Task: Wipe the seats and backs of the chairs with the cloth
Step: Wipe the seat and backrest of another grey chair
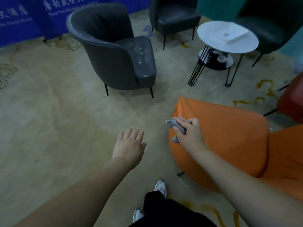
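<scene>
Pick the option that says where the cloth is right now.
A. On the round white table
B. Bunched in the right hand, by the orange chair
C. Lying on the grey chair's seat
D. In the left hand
B: the cloth is bunched in the right hand by the orange chair; the left hand is open and empty.
</scene>
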Tool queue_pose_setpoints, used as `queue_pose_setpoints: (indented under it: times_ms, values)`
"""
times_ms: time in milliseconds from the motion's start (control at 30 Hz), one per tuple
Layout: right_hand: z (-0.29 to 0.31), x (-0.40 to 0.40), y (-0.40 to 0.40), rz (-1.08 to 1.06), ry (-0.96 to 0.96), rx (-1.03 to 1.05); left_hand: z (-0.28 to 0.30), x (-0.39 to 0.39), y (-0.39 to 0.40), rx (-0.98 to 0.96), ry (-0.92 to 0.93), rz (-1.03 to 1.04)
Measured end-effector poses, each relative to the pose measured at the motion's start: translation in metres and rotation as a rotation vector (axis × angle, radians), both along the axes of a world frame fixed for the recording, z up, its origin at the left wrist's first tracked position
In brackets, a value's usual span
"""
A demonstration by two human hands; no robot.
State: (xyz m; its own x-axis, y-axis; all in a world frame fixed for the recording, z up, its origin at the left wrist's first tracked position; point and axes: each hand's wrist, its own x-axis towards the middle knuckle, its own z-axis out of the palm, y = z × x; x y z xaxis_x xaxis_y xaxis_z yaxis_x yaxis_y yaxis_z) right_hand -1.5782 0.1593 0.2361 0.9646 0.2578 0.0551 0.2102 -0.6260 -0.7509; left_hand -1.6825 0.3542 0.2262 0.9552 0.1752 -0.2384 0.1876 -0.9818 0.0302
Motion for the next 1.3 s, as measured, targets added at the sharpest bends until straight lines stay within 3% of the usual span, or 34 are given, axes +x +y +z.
queue_pose_setpoints:
  times_ms: [633, 1067, 1300]
  values:
    - [-0.01, 0.147, 0.064, -0.013, 0.029, -0.117, -0.002, 0.159, 0.069, -0.014, 0.022, -0.066]
    - [-0.004, 0.29, 0.175, -0.18, 0.043, -0.129, 0.002, 0.331, 0.203, -0.026, -0.012, -0.226]
    - [-0.006, 0.366, 0.199, -0.274, 0.058, -0.13, 0.007, 0.432, 0.237, -0.038, 0.005, -0.264]
